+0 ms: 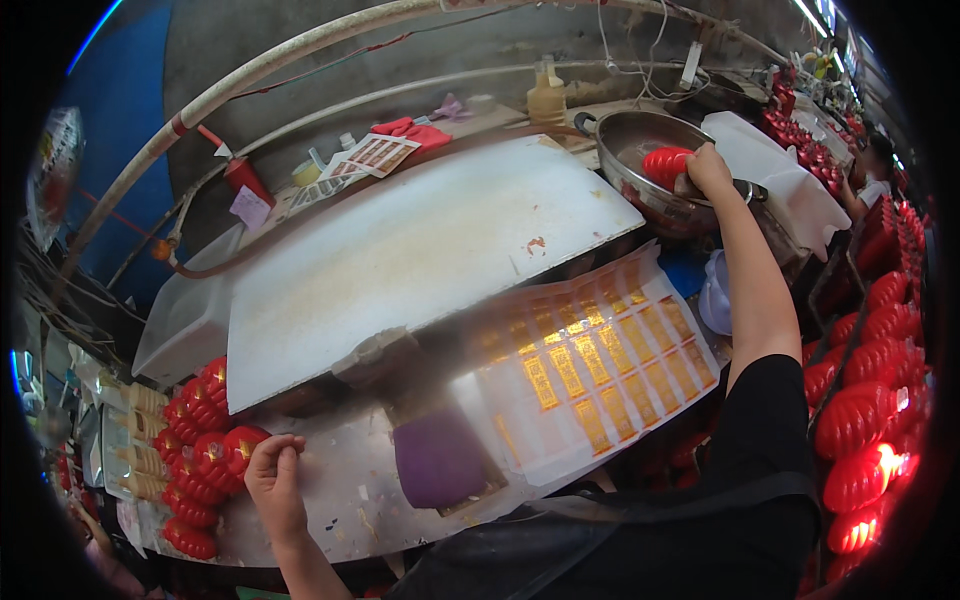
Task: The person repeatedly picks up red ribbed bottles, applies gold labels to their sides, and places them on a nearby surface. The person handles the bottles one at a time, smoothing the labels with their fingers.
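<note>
My right hand (706,172) is closed round a shiny red ribbed plastic piece (664,166), gripping its near end. That piece is held over the inside of a wide metal pot (640,196) at the far right. Over the bench at the lower left, my left hand (274,484) is loosely closed, the thumb against curled fingers, and nothing shows in it. Close to its left lie several similar red ribbed pieces (195,480) in a heap. A sheet of gold and red stickers (590,365) lies between my arms, beside a purple pad (436,460).
A tilted white board (420,250) spans the middle. Behind it are printed sheets (372,157), a red cloth (412,132) and a bottle of yellowish liquid (546,95). Many red ribbed pieces (865,420) crowd the right side. Another person (874,180) is at the far right.
</note>
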### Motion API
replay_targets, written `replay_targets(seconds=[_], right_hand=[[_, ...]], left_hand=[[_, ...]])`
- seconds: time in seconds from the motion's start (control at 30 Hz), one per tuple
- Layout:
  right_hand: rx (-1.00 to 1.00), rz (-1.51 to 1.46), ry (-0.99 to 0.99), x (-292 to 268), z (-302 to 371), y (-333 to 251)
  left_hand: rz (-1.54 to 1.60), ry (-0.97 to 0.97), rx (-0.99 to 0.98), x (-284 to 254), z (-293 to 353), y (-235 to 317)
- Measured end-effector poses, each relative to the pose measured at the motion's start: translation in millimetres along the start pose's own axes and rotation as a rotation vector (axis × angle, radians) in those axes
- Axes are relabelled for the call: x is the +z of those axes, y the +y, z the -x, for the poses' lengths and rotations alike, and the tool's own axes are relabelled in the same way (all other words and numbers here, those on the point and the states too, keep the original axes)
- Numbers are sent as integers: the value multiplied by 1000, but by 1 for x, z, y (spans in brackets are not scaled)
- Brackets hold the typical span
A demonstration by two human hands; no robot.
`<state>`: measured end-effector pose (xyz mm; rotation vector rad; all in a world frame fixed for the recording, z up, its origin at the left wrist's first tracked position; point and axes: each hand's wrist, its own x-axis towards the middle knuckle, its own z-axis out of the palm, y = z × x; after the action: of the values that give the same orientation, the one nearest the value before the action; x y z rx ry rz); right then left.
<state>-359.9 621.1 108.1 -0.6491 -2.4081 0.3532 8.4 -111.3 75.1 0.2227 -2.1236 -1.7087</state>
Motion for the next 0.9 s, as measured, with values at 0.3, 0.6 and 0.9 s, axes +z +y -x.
replay_targets(seconds=[0.3, 0.6, 0.9], right_hand=[[-163, 395, -629, -24, -2, -24], [288, -690, -489, -18, -4, 3], [-235, -173, -67, -101, 3, -43]], left_hand=[[21, 42, -95, 5, 29, -9], [72, 0, -123, 20, 47, -13], [-236, -257, 93, 43, 37, 10]])
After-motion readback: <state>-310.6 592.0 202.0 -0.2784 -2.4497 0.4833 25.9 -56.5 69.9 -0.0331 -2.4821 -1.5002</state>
